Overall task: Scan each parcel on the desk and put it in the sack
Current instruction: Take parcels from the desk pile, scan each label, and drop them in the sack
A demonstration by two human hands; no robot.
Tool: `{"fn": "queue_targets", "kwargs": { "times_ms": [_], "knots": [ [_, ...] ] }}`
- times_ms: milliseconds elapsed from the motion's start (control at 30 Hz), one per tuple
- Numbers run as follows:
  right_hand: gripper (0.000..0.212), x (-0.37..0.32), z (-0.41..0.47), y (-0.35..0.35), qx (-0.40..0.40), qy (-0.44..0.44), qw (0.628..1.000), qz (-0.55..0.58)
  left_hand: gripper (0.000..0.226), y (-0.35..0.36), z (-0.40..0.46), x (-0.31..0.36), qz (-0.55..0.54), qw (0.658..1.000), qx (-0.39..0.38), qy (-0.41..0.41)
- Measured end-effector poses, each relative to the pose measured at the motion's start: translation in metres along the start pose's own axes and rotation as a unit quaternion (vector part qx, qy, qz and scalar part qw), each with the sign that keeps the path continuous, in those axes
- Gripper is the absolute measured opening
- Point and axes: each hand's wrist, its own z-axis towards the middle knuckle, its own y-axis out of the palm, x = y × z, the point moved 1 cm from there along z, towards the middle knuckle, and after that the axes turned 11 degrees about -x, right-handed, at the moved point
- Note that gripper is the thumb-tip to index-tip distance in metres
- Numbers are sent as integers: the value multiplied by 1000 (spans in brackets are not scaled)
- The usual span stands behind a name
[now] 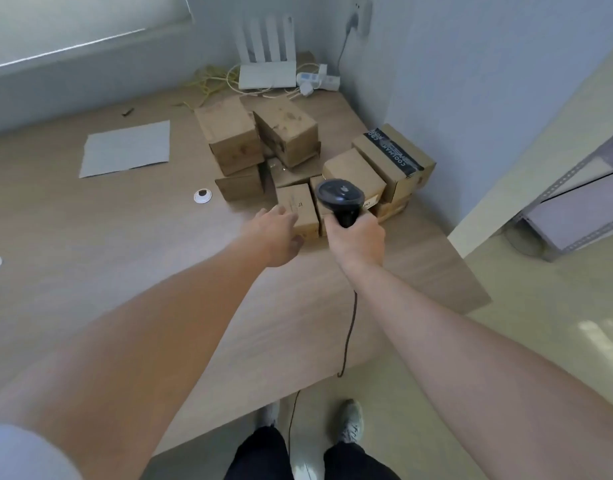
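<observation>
Parcels [299, 157] sit heaped at the desk's [125, 271] far corner; my right hand [357, 237] grips the scanner [339, 199], left hand [280, 237] loose-fingered beside the nearest small box [298, 207], so I judge lifting it comes next.

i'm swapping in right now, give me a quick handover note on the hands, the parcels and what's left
Right hand: grips the black barcode scanner, its head raised over the front of the parcel pile; its cable hangs down off the desk edge.
Left hand: open, fingers reaching onto the small front parcel; no grip yet.
Parcels: a pile of cardboard boxes at the desk's far right corner, some stacked, one with black tape by the wall.
Sack: not in view.
Done: cannot tell how many have been scanned.
Left: probably take the front parcel, scan it and sack it, then work through the pile.
</observation>
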Motion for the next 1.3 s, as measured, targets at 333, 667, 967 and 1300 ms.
{"fn": "queue_targets", "kwargs": {
  "times_ms": [333, 667, 967, 1300],
  "knots": [
    [22, -5, 100, 12, 19, 38, 999, -34, 47, 13, 119, -13, -51, 998, -33, -22],
    [20, 13, 140, 27, 34, 62, 996, -51, 68, 39, 186, -10, -126, 988, -33, -85],
    [16, 15, 137, 24, 31, 59, 996, -60, 67, 57, 179, -16, -143, 985, -36, -89],
    [19, 22, 122, 25, 13, 41, 997, -57, 93, 68, 139, -22, -180, 974, -52, -129]
  ]
}}
